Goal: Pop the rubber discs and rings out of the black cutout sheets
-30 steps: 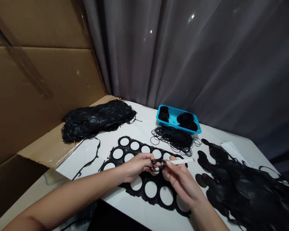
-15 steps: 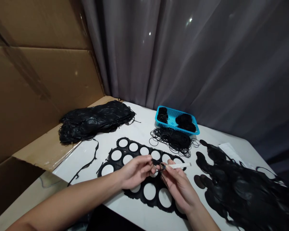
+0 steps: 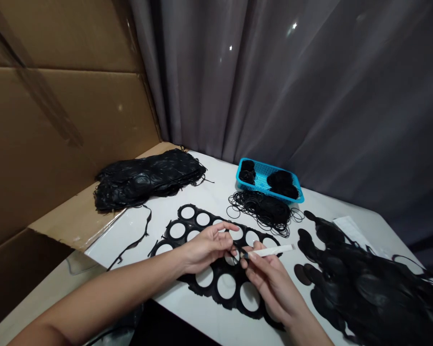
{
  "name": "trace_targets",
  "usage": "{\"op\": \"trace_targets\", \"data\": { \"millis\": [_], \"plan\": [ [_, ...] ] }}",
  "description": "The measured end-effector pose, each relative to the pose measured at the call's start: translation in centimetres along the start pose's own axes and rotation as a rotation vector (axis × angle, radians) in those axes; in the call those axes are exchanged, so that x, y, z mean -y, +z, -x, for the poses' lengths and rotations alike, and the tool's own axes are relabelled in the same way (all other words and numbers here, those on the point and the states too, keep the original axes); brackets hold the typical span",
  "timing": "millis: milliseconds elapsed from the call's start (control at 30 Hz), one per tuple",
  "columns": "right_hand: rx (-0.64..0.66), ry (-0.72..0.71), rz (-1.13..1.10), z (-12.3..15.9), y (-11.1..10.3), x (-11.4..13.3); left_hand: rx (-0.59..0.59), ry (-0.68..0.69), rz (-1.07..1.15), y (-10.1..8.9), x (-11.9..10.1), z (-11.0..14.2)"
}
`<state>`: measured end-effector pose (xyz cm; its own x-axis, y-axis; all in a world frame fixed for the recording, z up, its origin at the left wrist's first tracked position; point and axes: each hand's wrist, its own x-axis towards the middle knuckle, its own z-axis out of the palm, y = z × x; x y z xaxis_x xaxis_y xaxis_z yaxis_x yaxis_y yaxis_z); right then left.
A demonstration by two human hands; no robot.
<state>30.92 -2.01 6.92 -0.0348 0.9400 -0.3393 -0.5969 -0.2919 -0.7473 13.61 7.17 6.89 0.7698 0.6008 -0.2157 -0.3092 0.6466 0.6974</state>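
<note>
My right hand (image 3: 267,274) grips a slim white-handled tool (image 3: 274,250) with a dark tip, its handle pointing right. Close beside that tip, the thumb and fingers of my left hand (image 3: 209,245) pinch a small thin black piece, mostly hidden by the fingers; the index finger stretches out above. Both hands hover over a black rubber sheet (image 3: 205,218) with rows of round holes, through which the white table shows. Behind it lies a tangled heap of thin black rings (image 3: 261,206).
A blue basket (image 3: 261,181) holding black pieces stands by the grey curtain (image 3: 267,86). On the right spreads a pile of black discs and sheets (image 3: 367,283) near a white paper (image 3: 349,228). A stack of black sheets (image 3: 148,178) sits left, beside cardboard (image 3: 65,110). One black strip (image 3: 142,235) trails nearby.
The dark strip that stretched between my hands is now less visible. My left index finger has straightened and lifted. The whole view has shifted slightly, with things appearing further right.
</note>
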Motion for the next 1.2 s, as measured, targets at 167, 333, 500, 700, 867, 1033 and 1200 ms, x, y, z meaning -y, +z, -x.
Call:
{"op": "trace_targets", "data": {
  "millis": [167,333,500,700,867,1033,1200],
  "plan": [
    [0.146,0.126,-0.154,0.3,-0.5,-0.4,0.060,-0.058,0.059,-0.1,-0.6,-0.1],
    [0.209,0.143,-0.256,0.3,-0.5,0.0,0.189,-0.114,0.029,-0.5,-0.6,-0.3],
    [0.067,0.075,-0.146,-0.2,0.2,0.6,0.234,-0.075,-0.190,-1.0,0.3,-0.4],
    [0.056,0.099,-0.160,0.2,-0.2,0.2,0.128,0.032,-0.393,-0.8,0.9,-0.6],
    [0.249,0.205,-0.145,0.6,-0.4,0.2,0.049,0.112,-0.566,-0.7,0.9,-1.2],
    [-0.128,-0.115,0.090,-1.3,-0.7,0.1,-0.072,0.258,-0.898,-1.2,1.0,1.1],
    [-0.088,-0.201,0.702,-1.8,-2.2,-1.8,0.065,0.416,-1.497,-3.1,3.4,4.8]
  ]
}}
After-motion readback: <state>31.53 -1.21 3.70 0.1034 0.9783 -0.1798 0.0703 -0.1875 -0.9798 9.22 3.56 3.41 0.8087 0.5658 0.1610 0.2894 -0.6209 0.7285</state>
